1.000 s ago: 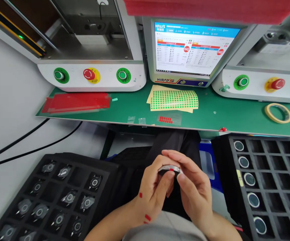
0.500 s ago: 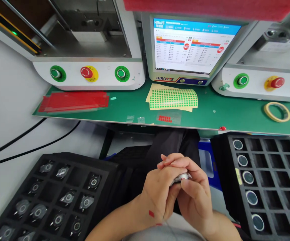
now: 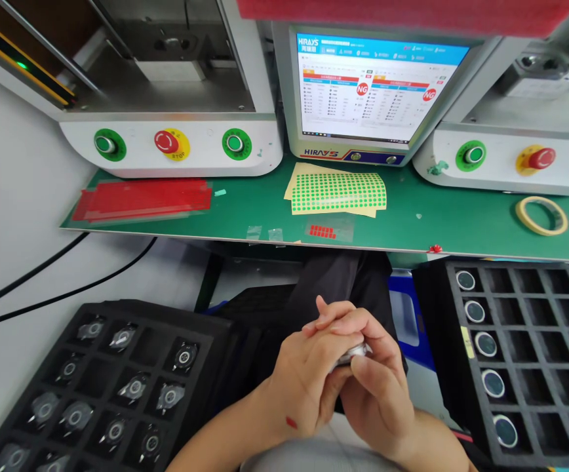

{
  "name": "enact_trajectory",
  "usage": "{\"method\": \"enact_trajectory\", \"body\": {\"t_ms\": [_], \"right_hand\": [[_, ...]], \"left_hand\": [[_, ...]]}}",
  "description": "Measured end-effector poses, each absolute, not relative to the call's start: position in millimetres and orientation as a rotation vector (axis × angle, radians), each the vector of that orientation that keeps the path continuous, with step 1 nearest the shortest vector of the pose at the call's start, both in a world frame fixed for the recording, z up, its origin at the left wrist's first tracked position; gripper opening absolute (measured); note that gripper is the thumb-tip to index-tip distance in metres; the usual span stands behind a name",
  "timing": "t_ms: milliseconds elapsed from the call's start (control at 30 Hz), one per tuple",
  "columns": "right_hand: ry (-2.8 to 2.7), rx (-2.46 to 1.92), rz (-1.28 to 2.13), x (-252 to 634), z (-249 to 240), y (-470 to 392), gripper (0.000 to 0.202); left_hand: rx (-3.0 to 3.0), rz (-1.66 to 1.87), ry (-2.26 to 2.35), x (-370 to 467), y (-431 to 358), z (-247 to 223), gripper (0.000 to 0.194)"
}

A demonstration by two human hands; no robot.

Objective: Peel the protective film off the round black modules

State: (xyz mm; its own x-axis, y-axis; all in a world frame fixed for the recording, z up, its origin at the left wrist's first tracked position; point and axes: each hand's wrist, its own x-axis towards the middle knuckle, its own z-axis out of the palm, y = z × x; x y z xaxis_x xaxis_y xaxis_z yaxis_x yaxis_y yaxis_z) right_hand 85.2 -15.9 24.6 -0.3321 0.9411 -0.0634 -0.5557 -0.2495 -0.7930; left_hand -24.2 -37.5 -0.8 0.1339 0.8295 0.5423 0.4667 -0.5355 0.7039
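Fingers of the bare left hand (image 3: pixel 301 377) and bare right hand (image 3: pixel 385 390) curl nearly closed, overlapping around a small rounded silver part (image 3: pixel 357 354), below the grey-framed rectangular monitor (image 3: pixel 377 98); which hidden fingertips touch it, I cannot tell. The step looks like working at the part's edge, where the right hand's thumb seems to press; the next move appears to call for a steady grip while the covering fingers loosen.

On the monitor, "HIRAYS" reads at the screen's top left and on the lower frame, and two red circles say "NG"; smaller lines are illegible. Left of the monitor, "STOP" marks a round yellow plastic-looking collar (image 3: pixel 182 147) under a red mushroom-shaped button (image 3: pixel 165 141).
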Motion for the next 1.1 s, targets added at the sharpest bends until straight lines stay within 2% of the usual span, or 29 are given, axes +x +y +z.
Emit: {"method": "enact_trajectory", "body": {"t_ms": [200, 300, 400, 500, 600, 733, 900, 1100], "right_hand": [[-0.837, -0.681, 1.725, 82.7, 18.9, -17.0, 0.013], [-0.848, -0.716, 1.748, 85.0, 19.1, -16.2, 0.014], [-0.989, -0.73, 1.768, 93.5, 22.0, -15.5, 0.031], [-1.302, -0.72, 1.486, 104.0, 20.9, -16.4, 0.053], [-1.445, -0.667, 1.305, 109.5, 13.3, -19.2, 0.062], [-1.408, -0.618, 1.249, 107.5, 6.0, -21.6, 0.067], [-1.331, -0.64, 1.171, 103.6, 6.7, -17.7, 0.056], [-1.323, -0.576, 1.241, 107.2, -4.5, -14.3, 0.058]], "left_hand": [[2.124, 1.333, 1.205, -25.9, -33.8, 6.7, 0.038], [1.848, 1.344, 1.226, -24.1, -36.0, 12.1, 0.03], [1.191, 1.355, 1.017, -21.1, -37.9, 20.0, 0.021], [0.599, 1.205, 0.593, -17.4, -37.5, 26.9, 0.024], [0.328, 1.084, 0.365, -13.2, -36.5, 29.7, 0.028], [0.276, 1.056, 0.375, -9.7, -36.7, 30.3, 0.039], [0.285, 0.987, 0.427, -8.2, -39.8, 28.5, 0.045], [0.203, 1.029, 0.45, -1.2, -45.7, 20.6, 0.034]]}}
